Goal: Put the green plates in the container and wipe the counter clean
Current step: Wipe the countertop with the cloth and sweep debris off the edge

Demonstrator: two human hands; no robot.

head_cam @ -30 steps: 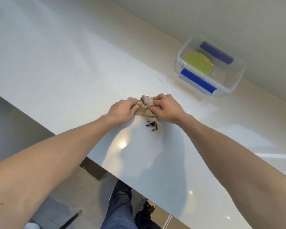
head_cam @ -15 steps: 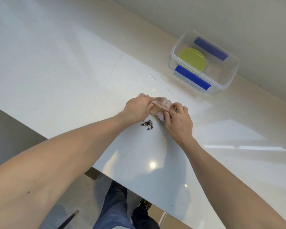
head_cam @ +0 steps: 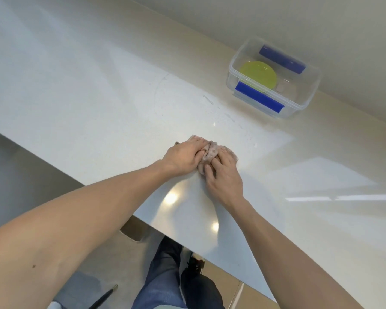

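— Crumbs gone from view since last frame; cloth (head_cam: 211, 153) slid over that spot, both hands bunched on it.
— Risk?
— Left hand (head_cam: 184, 156) & right hand (head_cam: 223, 177) clench loosely; bits could spill out. Plates (head_cam: 257, 74) sit in container (head_cam: 308, 101).

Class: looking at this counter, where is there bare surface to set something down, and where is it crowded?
Bare: the wide stretch of white counter left of both hands, and the glossy patch right of them. Crowded: the middle, where the left hand and right hand press the beige cloth, and the far corner holding the clear plastic container.
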